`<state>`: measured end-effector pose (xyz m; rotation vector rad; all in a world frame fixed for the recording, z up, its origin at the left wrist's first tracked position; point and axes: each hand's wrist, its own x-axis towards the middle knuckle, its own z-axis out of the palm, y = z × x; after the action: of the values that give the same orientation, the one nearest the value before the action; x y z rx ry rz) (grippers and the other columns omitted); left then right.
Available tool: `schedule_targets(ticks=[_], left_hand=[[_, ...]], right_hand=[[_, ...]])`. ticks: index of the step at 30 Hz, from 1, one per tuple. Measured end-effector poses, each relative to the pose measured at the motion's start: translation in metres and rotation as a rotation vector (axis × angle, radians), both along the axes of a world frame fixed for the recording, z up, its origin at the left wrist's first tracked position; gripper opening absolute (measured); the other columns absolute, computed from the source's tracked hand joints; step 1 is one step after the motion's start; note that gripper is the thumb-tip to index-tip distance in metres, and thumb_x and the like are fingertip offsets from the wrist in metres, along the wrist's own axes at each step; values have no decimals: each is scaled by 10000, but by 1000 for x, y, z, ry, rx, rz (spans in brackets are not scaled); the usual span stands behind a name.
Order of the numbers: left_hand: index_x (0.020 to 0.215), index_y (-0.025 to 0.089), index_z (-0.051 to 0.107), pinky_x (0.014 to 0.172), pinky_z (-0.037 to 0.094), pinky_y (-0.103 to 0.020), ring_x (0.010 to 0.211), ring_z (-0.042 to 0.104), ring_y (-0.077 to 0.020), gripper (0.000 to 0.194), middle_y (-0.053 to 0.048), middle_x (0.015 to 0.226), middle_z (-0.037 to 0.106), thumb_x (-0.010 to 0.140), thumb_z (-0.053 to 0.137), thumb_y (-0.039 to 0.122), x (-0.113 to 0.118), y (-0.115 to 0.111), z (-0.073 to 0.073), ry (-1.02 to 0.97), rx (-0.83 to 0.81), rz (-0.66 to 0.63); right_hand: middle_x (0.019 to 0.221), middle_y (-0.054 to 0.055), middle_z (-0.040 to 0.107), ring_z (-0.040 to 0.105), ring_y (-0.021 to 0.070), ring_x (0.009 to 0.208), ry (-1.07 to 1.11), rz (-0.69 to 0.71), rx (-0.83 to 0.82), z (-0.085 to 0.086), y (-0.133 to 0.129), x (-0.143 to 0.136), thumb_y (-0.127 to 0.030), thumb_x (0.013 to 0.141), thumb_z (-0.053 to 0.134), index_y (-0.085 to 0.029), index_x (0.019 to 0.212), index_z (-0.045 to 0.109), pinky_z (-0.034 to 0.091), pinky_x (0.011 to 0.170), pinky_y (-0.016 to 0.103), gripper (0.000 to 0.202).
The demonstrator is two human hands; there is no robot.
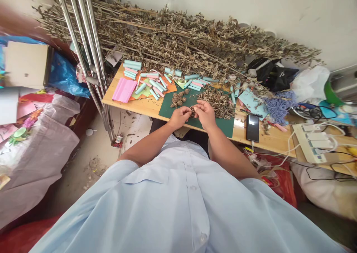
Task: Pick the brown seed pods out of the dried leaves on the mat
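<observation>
My left hand and my right hand meet over the near edge of a dark green mat. Fingers of both are pinched together around a small bit of brown dried leaf, mostly hidden by the fingertips. Just beyond my right hand lies a heap of crumbled dried leaves. Several small brown balls of rolled dried plant are gathered on the mat beyond my left hand.
Blue and pink paper rolls lie behind the mat, beside folded pink paper. Long dried plant stalks cover the back. A phone on a cable, purple yarn and a power strip sit rightward. Metal poles stand left.
</observation>
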<state>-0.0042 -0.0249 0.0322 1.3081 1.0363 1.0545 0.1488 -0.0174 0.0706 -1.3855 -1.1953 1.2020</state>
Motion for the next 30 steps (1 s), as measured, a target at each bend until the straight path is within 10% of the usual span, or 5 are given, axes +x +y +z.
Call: schedule_targets(ticks=[10,30], left_hand=[[882,151,638,535,384,-219,508,488,-83,155,40,596,558,868,599,301,-1,0,4,3,-6,-21],[899,153,647,556,404,-222,550,514,-85,162,17,694,596,862,606,306,-1,0,6,21,6,-47]], right_hand=[[852,2,706,566,129,619,-326,282,30,10,7,22,-289,782,656,-208,1278,586,474,572,273,508],[733,-48,653,502,101,485,-190,304,-122,11,7,24,-227,721,673,-205,1261,558,404,504,255,553]])
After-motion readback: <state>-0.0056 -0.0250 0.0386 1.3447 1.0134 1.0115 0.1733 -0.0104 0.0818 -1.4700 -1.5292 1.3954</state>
